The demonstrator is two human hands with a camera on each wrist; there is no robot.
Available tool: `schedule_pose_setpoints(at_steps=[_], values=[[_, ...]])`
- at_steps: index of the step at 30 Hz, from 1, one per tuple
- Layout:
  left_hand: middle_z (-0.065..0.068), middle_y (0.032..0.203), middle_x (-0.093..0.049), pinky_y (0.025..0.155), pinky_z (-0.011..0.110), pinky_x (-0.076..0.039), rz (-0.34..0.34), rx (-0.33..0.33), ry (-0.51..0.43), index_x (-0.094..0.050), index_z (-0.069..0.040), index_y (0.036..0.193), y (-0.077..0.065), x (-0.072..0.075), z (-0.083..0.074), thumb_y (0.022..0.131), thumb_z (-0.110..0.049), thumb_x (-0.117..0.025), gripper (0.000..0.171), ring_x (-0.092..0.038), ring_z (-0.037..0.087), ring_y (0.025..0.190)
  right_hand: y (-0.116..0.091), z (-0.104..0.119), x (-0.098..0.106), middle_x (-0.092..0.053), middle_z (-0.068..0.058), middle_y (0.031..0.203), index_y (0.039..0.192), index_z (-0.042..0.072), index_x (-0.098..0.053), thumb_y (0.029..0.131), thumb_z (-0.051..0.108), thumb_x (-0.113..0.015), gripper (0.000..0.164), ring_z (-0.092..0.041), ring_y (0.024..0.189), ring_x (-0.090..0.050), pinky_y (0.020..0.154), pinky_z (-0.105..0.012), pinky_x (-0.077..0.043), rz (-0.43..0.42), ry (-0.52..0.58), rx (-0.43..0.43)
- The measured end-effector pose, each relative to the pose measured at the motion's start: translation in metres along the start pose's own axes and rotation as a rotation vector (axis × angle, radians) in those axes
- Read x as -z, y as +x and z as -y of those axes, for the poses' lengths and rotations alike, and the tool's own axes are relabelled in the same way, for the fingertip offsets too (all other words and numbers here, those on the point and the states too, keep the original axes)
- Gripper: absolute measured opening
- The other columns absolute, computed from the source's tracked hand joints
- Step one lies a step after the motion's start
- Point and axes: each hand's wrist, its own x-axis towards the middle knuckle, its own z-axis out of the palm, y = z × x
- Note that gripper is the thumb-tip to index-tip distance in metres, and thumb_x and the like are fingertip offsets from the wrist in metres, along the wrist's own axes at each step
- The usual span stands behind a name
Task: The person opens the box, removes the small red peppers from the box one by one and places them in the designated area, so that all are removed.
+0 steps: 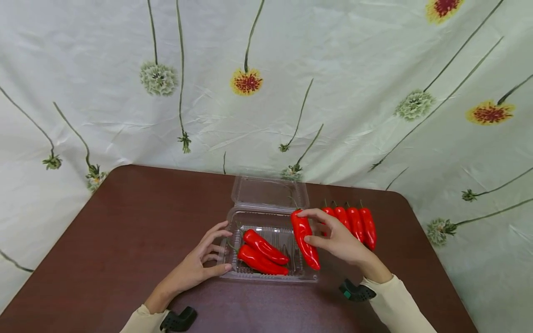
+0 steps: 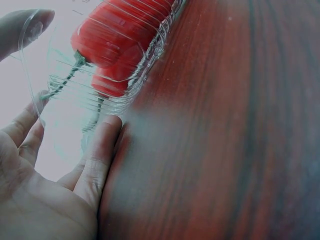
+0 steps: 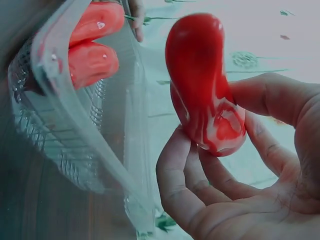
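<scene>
My right hand (image 1: 339, 236) pinches a glossy red pepper (image 1: 305, 238) between thumb and fingers, above the right side of an open clear plastic container (image 1: 270, 279). In the right wrist view the pepper (image 3: 197, 65) stands out beside the container wall, its blunt tip toward the camera. Two more red peppers lie side by side inside: an upper one (image 1: 264, 246) and a lower one (image 1: 259, 261). My left hand (image 1: 197, 261) rests at the container's left side with fingers spread. In the left wrist view its fingertips (image 2: 107, 127) touch the clear wall near the green stems.
Several red peppers (image 1: 355, 224) lie in a row on the brown table (image 1: 137, 231), right of the container and partly hidden by my right hand. The clear lid (image 1: 270, 192) is folded back behind the container. A flowered cloth (image 1: 333, 92) hangs behind the table.
</scene>
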Motion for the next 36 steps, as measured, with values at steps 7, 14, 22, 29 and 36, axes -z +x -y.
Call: schedule_pose_setpoints(at_steps=[7, 14, 22, 29, 36], values=[[0.002, 0.165, -0.013, 0.09, 0.027, -0.052, -0.001, -0.006, -0.005, -0.035, -0.008, 0.15, -0.001, 0.0, 0.0, 0.091, -0.01, -0.074, 0.07, -0.059, 0.026, 0.111, -0.025, -0.011, 0.006, -0.052, -0.013, 0.136, 0.139, 0.018, -0.052, 0.092, 0.008, -0.071, 0.051, -0.037, 0.109, -0.058, 0.085, -0.04, -0.057, -0.114, -0.018, 0.009], [0.003, 0.165, -0.012, 0.09, 0.027, -0.052, -0.004, -0.01, -0.01, -0.036, -0.008, 0.15, -0.002, -0.001, 0.001, 0.091, -0.01, -0.074, 0.069, -0.059, 0.026, 0.111, -0.052, -0.027, 0.013, -0.05, -0.013, 0.137, 0.14, 0.013, -0.049, 0.092, 0.005, -0.07, 0.052, -0.035, 0.114, -0.057, 0.086, -0.036, -0.057, -0.159, 0.014, -0.005], [0.004, 0.165, -0.013, 0.09, 0.027, -0.052, -0.002, -0.03, -0.016, -0.036, -0.007, 0.15, -0.002, -0.002, 0.001, 0.092, -0.008, -0.073, 0.069, -0.059, 0.027, 0.111, -0.082, -0.049, 0.014, -0.055, -0.023, 0.123, 0.142, 0.008, -0.045, 0.094, 0.005, -0.068, 0.053, -0.022, 0.103, -0.067, 0.082, -0.037, -0.06, -0.111, 0.094, -0.077], [0.006, 0.165, -0.012, 0.09, 0.027, -0.052, 0.002, -0.033, -0.019, -0.035, -0.006, 0.15, -0.001, -0.002, 0.0, 0.092, -0.008, -0.073, 0.069, -0.06, 0.028, 0.111, -0.098, -0.068, 0.014, -0.055, -0.024, 0.125, 0.14, 0.006, -0.046, 0.094, 0.007, -0.069, 0.052, -0.02, 0.101, -0.067, 0.079, -0.034, -0.059, -0.12, 0.049, -0.101], [0.004, 0.166, -0.013, 0.091, 0.026, -0.052, -0.003, -0.03, -0.02, -0.036, -0.006, 0.149, 0.0, -0.001, 0.001, 0.091, -0.009, -0.073, 0.069, -0.06, 0.028, 0.111, -0.103, -0.079, 0.01, -0.055, -0.022, 0.127, 0.139, 0.004, -0.047, 0.093, 0.008, -0.07, 0.052, -0.017, 0.101, -0.067, 0.08, -0.032, -0.057, -0.129, 0.039, -0.137]])
